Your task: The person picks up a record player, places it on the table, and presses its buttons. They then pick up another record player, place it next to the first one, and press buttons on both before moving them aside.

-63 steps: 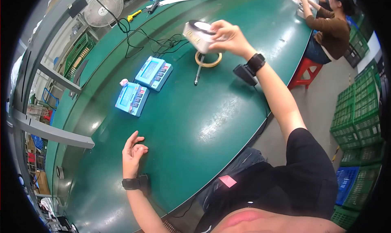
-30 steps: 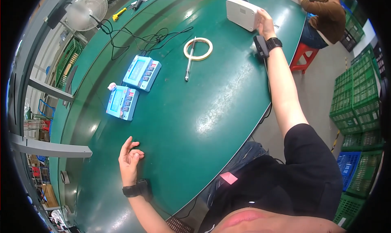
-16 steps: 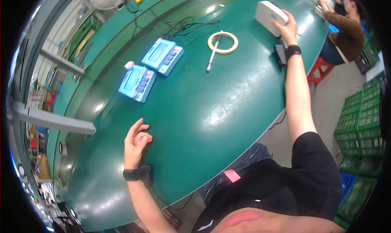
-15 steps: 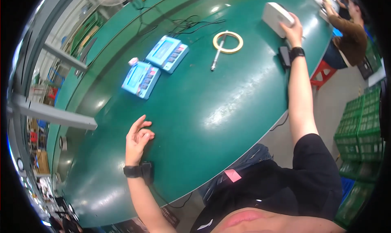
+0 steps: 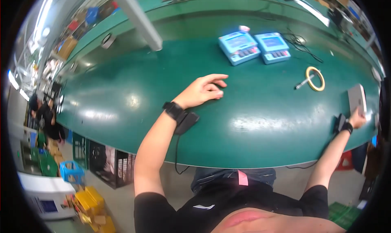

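On the far right of the green table, my right hand (image 5: 358,119) is closed round the near end of a white, flat, box-shaped object (image 5: 356,98), which is tilted up on edge. My left hand (image 5: 200,91) hovers over or rests on the middle of the table, holding nothing, its fingers loosely bent and apart. Beyond it stand two light-blue devices with screens and buttons, a left one (image 5: 239,48) and a right one (image 5: 272,49). Between them and my right hand lie a roll of yellowish tape (image 5: 322,81) and a pen (image 5: 302,85) that reaches into its ring.
Black cables (image 5: 299,40) lie behind the right device. A grey post (image 5: 140,21) rises at the table's far side. Left of me on the floor are a black crate (image 5: 116,164), a blue stool (image 5: 72,172) and yellow boxes (image 5: 89,198). Another person (image 5: 49,117) is at the far left.
My view has swung to the left, so the table's things appear further right. My right hand still grips the white box-shaped object. My left hand stays without anything in it.
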`<state>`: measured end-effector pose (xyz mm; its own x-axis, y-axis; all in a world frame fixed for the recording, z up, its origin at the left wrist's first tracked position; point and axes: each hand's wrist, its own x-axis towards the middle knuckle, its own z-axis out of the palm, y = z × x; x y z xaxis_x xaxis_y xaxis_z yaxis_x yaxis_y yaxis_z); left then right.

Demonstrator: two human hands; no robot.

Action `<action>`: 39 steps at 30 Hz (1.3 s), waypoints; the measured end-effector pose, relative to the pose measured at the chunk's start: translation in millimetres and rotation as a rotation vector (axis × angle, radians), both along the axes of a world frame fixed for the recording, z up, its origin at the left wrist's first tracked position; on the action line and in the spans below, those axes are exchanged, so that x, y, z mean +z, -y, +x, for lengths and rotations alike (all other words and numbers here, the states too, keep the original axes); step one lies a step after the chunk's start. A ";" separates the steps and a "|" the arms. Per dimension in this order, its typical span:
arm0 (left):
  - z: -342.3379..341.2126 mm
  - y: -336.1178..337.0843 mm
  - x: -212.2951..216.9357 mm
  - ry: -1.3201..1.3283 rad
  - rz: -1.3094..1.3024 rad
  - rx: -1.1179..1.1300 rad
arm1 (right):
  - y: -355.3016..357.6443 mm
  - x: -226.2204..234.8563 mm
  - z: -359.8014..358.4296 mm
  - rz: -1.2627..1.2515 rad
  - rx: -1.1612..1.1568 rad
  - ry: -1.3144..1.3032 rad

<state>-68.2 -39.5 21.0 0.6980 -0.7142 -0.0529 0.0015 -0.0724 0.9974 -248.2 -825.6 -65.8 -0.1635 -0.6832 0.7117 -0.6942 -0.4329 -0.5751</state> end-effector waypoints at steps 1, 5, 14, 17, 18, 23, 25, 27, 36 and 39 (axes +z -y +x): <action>0.1 -0.1 -0.4 0.002 -0.022 -0.038 | 13.6 2.6 -6.2 0.008 -0.012 -0.039; -2.2 1.3 4.1 -0.023 0.024 -0.024 | 14.4 4.0 0.8 -0.004 0.001 -0.007; -0.4 1.4 0.2 0.001 0.016 -0.001 | -47.2 37.0 13.0 0.204 0.161 0.053; -0.5 -0.1 -0.5 0.027 0.020 -0.009 | -73.9 44.0 20.9 0.224 0.223 0.080; 0.1 0.6 -1.0 0.028 0.020 -0.007 | -81.0 48.3 20.1 0.229 0.261 0.113; -0.3 -0.8 -2.3 0.027 -0.005 -0.015 | -67.6 37.2 27.6 0.347 0.538 0.064; 0.3 0.3 -3.6 0.013 -0.029 -0.024 | -50.3 25.4 30.3 0.362 0.603 0.090; 1.0 1.5 -2.9 0.020 -0.027 -0.029 | -27.4 16.2 28.9 0.392 0.728 0.144; 0.3 0.0 -2.0 0.023 0.004 -0.017 | -4.2 1.7 38.2 0.269 0.615 -0.229; 0.1 0.0 -2.3 0.022 0.008 -0.015 | 0.0 -12.8 46.4 0.220 0.722 -0.074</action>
